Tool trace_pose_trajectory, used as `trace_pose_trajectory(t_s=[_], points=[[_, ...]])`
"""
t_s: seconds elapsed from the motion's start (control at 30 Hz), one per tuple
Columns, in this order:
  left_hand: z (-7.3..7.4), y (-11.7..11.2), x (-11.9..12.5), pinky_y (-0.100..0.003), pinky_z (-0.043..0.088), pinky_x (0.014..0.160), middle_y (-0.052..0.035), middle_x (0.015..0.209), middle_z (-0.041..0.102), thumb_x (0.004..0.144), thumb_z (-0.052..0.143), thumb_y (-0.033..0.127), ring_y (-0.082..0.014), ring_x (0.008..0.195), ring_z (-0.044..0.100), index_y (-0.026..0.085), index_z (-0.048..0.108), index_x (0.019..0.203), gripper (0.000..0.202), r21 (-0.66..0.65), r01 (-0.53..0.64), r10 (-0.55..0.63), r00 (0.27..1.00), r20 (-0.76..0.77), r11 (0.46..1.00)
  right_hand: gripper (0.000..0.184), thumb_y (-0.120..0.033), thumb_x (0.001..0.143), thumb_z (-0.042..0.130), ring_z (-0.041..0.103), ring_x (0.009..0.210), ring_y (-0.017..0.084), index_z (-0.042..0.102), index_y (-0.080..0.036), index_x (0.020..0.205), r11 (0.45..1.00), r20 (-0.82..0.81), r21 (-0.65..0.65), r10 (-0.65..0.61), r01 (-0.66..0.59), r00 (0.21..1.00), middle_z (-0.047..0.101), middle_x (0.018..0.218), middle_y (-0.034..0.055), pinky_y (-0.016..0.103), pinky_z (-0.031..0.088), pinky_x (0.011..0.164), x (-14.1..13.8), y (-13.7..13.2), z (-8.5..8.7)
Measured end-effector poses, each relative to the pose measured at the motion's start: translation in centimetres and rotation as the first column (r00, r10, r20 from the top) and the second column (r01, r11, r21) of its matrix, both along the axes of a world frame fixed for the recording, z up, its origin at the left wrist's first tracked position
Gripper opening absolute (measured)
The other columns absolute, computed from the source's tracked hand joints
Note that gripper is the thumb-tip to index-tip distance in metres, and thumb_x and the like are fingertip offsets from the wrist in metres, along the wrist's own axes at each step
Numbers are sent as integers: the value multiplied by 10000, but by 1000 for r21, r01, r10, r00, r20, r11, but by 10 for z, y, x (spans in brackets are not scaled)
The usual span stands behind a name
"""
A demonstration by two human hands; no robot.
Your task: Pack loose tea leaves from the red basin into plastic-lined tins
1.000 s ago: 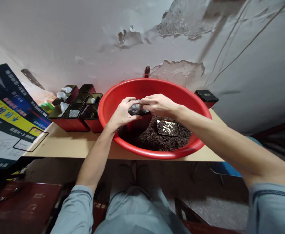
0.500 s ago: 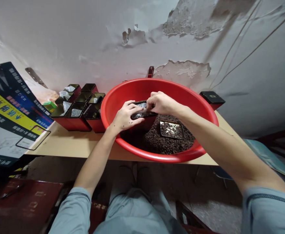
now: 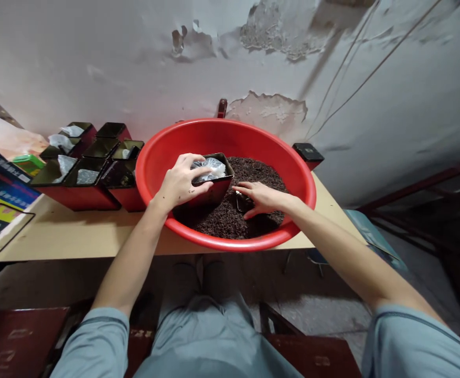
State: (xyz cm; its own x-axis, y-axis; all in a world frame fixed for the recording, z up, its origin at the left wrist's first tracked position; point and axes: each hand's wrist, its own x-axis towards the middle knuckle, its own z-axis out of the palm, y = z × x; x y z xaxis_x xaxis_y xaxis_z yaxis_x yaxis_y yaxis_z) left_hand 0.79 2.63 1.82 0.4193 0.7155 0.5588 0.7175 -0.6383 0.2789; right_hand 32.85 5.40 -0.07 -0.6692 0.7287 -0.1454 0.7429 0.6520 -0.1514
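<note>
Peeling wall [image 3: 115, 68] spans the upper frame; below it, I view a pale table [image 3: 84, 233] carrying a red basin [image 3: 307, 194] at frame centre. Dark grains [image 3: 222, 226] cover the basin's floor. At centre, inside the basin, the left hand [image 3: 180, 181] holds a red tin [image 3: 216, 191] by its left side, fingers over the rim. Clear plastic [image 3: 216, 169] fills its mouth. Right of it, the right hand [image 3: 264, 197] spreads thumb and fingers wide around a lid [image 3: 244, 202], partly hidden; I cannot tell whether they touch. Open tins [image 3: 88, 197] stand grouped at centre left.
</note>
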Motion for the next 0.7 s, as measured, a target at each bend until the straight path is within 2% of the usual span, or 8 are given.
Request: trace_pose_trajectory(t_s=[0.1, 0.2, 0.3, 0.4, 0.47, 0.5, 0.57, 0.7], points=[[1, -1, -1, -541, 581, 1076, -107, 1426, 624, 943, 715, 447, -339, 1395, 529, 285, 793, 1237, 344, -5, -6, 6, 1000, -3, 1000, 848, -445, 757, 891, 572, 1318, 422, 604, -230, 1525, 995, 64, 55, 81, -85, 995, 570, 1526, 205, 595, 466, 1129, -14, 3, -7], [2, -1, -1, -536, 587, 1064, -103, 1428, 625, 945, 706, 445, -338, 1399, 524, 290, 795, 1235, 341, -19, -12, 12, 1000, -7, 1000, 722, -406, 762, 869, 554, 1284, 429, 662, -254, 1437, 990, 24, 129, 46, -49, 999, 598, 1446, 195, 615, 467, 1087, -21, 8, 4], [2, -1, -2, -537, 589, 1059, -97, 1424, 633, 948, 700, 452, -338, 1395, 525, 301, 795, 1234, 337, -20, -16, 16, 1000, -7, 1000, 613, -482, 801, 814, 523, 1328, 419, 673, -245, 1349, 977, -196, 170, -92, 126, 976, 555, 1427, 195, 619, 453, 1094, -15, 16, 15], [1, 0, -2, -530, 599, 1041, -96, 1424, 638, 951, 699, 466, -340, 1392, 529, 305, 793, 1241, 344, -4, -10, 10, 1000, -8, 1000, 538, -569, 812, 762, 559, 1283, 345, 623, -211, 1189, 949, -502, 146, -174, 281, 847, 567, 1331, 171, 533, 467, 1116, 4, 21, 19], [0, 0, -2, -526, 607, 1029, -96, 1424, 641, 949, 705, 462, -341, 1390, 532, 305, 793, 1242, 344, 7, -8, 8, 1000, -3, 1000, 537, -601, 785, 751, 573, 1247, 323, 558, -224, 1117, 932, -590, 113, -216, 345, 778, 572, 1302, 158, 495, 487, 1095, 21, 18, 21], [0, 1, -1, -528, 608, 1028, -96, 1423, 644, 946, 710, 454, -341, 1390, 535, 307, 793, 1243, 342, 10, -8, 8, 1000, 0, 1000, 536, -608, 776, 743, 579, 1228, 320, 532, -231, 1093, 927, -588, 94, -243, 364, 771, 572, 1303, 158, 486, 498, 1074, 30, 15, 22], [1, 0, 0, -533, 609, 1027, -94, 1420, 649, 939, 720, 434, -342, 1390, 540, 309, 793, 1247, 340, 10, -9, 9, 1000, 2, 1000, 505, -599, 766, 730, 602, 1150, 309, 507, -237, 1039, 927, -502, 56, -295, 371, 813, 578, 1280, 158, 468, 524, 1012, 47, 6, 25], [3, 0, 0, -507, 627, 980, -98, 1424, 651, 931, 722, 433, -345, 1394, 541, 302, 798, 1237, 342, -2, -12, 12, 1000, -5, 1000, 394, -544, 755, 747, 626, 1015, 315, 542, -241, 902, 937, -107, 68, -334, 342, 937, 627, 1112, 134, 454, 538, 885, 64, -10, 31]])
